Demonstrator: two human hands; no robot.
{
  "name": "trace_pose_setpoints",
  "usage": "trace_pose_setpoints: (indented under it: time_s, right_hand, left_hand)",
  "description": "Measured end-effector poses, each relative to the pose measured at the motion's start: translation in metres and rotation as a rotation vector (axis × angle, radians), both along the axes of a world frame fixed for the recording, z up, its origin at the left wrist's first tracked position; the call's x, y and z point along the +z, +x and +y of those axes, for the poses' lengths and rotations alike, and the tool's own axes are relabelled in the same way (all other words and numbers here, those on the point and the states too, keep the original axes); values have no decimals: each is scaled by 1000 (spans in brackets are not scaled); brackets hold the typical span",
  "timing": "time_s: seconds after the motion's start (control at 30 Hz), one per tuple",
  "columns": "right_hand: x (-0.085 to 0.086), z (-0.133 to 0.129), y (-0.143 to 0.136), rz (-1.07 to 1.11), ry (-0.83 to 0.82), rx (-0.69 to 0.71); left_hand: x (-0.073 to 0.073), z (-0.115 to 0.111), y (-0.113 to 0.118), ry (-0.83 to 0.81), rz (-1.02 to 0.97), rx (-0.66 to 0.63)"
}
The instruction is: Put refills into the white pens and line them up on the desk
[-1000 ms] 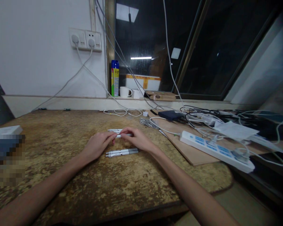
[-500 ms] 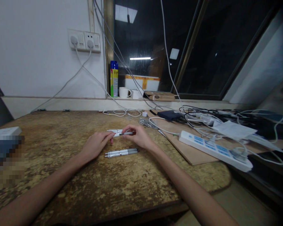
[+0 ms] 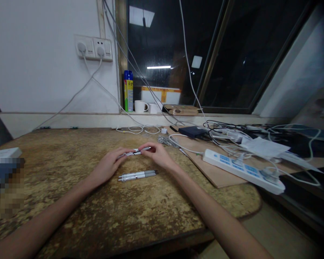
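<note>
White and grey pens (image 3: 136, 153) are located between my two hands, at the middle of the tabletop (image 3: 78, 212). My right hand (image 3: 157, 155) has thumb and forefinger closed on the right end. My left hand (image 3: 108, 165) covers the left end with its fingers extended; whether it grips or only rests there, I cannot tell. How many pens lie at this position is also unclear, because the fingers hide part of them. Contact at opposite ends presumably keeps the slim barrels from rolling or swinging.

A second set of pens (image 3: 137, 175) lies nearer to me, side by side and roughly parallel to the tabletop's back edge, probably so that the barrels steady one another. At right, the power strip (image 3: 243, 171) rests partly on a brown board (image 3: 205, 171), apart from both sets.
</note>
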State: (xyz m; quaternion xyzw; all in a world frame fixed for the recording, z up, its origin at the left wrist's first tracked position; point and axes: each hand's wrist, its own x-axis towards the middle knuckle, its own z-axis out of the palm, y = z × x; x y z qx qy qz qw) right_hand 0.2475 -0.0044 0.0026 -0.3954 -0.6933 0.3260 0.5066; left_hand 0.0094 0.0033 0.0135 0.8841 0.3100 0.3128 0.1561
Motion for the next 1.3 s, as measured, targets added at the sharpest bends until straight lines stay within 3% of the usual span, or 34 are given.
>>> trace_pose_setpoints:
  time_s: [0.63,0.87,1.03,1.3]
  right_hand:
    - [-3,9,10,187,-149,-102]
    - [-4,16,19,305,-122,-115]
    - [-14,23,10,145,-86,-165]
    - [-13,13,-1,-50,2,-52]
  left_hand:
    - [-9,13,-9,70,-17,56]
    - [-9,16,-11,89,-53,89]
    - [-7,13,-9,99,-44,78]
    - [0,4,-4,94,-17,35]
